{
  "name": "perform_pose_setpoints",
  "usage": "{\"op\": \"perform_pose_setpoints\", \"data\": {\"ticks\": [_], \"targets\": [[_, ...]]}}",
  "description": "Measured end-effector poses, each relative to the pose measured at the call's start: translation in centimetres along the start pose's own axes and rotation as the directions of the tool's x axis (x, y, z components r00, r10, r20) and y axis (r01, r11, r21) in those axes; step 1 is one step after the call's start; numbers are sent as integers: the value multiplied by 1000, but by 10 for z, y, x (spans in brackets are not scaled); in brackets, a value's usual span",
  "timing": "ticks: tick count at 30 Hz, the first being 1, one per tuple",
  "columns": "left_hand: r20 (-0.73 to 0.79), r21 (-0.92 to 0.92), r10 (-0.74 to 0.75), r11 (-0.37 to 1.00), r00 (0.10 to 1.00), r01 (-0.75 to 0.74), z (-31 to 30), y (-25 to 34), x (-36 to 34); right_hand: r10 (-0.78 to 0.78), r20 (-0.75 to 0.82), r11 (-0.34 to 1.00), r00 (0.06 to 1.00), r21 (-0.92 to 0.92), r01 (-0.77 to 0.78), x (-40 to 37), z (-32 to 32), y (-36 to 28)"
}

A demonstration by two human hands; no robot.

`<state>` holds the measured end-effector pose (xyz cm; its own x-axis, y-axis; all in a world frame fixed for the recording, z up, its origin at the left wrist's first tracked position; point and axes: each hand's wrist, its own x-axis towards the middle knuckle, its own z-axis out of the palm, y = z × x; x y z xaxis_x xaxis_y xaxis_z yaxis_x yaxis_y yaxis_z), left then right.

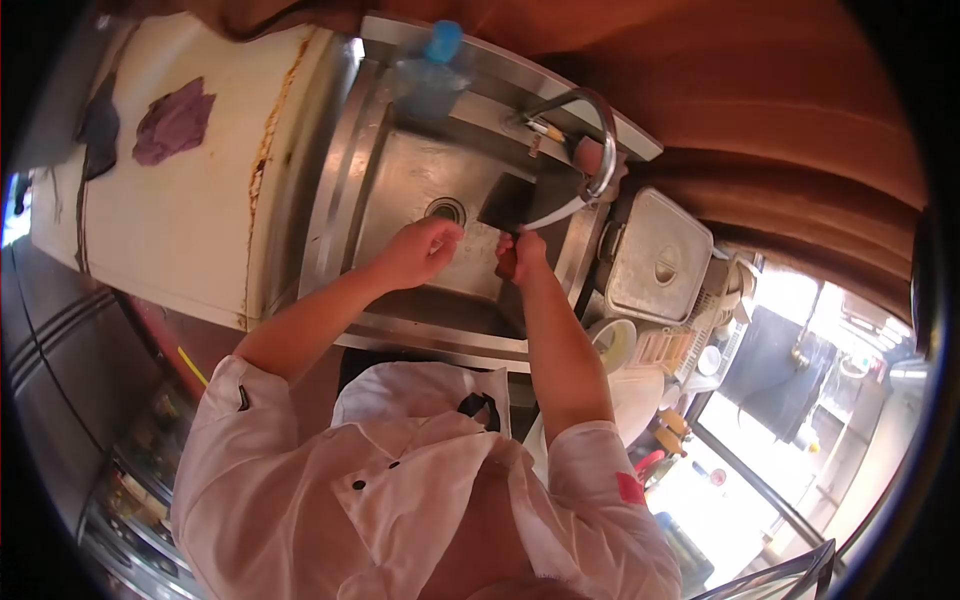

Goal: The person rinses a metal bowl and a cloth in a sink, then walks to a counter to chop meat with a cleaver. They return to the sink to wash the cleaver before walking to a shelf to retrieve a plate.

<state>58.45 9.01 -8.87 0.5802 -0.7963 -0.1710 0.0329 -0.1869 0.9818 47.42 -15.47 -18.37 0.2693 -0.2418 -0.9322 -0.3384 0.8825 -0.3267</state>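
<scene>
My right hand [522, 257] is wrapped round the handle of a dark, broad-bladed cleaver [508, 200], which is held over the metal sink [385, 208]. Water runs from the curved faucet [607, 130] in a white stream that reaches the cleaver near its handle. To the left, my left hand [422, 252] is closed with its fingers curled, close to the round drain [446, 210]. Whether anything lies within those fingers is hidden.
A clear bottle with a blue cap [443, 42] stands at the sink's back left. Right of the sink is a lidded metal container [660, 258], with a dish rack [708, 318] beyond. A purple cloth [174, 122] lies on the white surface at left.
</scene>
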Motion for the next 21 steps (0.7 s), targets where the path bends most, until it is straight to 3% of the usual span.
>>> {"op": "perform_pose_setpoints", "data": {"ticks": [1, 3, 5, 7, 9, 11, 12, 13, 15, 16, 17, 19, 20, 21], "targets": [[1, 18, 16, 1000, 1000, -16, 4, 3, 10, 40, 54, 993, 998, 105, -45, 7, -7, 1], [48, -13, 17, 1000, 999, -17, 15, 0, 34, 3, 16, 998, 1000, 58, -4, -14, 1, 1], [90, -45, 18, 999, 996, -14, 25, 0, 63, -96, 33, 960, 995, -260, 101, -28, -2, 7], [187, 15, -4, 1000, 982, 1, 36, 2, 96, -136, 58, 952, 989, -267, 146, -29, -14, 18], [247, -69, 23, 998, 969, -6, 57, -16, 135, -200, 85, 901, 976, -375, 217, -37, -21, 26], [364, -336, -12, 931, 931, 143, 80, -8, 163, -188, 50, 926, 981, -324, 194, -47, -31, 31], [392, -459, -145, 825, 908, 330, 90, 7, 166, -190, 55, 912, 980, -360, 197, -50, -36, 34], [404, -449, -145, 829, 903, 334, 104, 1, 173, -191, 60, 897, 980, -394, 199, -52, -42, 36], [564, -643, -230, 481, 793, 596, 132, -20, 184, -189, 64, 893, 980, -404, 198, -51, -54, 41], [537, -590, -324, 517, 779, 621, 142, -15, 184, -181, 69, 883, 981, -428, 193, -54, -59, 42], [542, -577, -327, 525, 774, 626, 147, -11, 182, -184, 70, 889, 980, -414, 197, -55, -62, 42], [443, -400, -474, 656, 761, 640, 157, -6, 172, -161, 18, 913, 987, -376, 156, -60, -70, 45], [292, -66, -369, 913, 883, 403, 159, 12, 165, -160, 20, 919, 987, -361, 156, -62, -73, 46], [295, -49, -374, 913, 879, 405, 160, -2, 165, -166, -12, 919, 986, -364, 151, -64, -76, 47]]}}
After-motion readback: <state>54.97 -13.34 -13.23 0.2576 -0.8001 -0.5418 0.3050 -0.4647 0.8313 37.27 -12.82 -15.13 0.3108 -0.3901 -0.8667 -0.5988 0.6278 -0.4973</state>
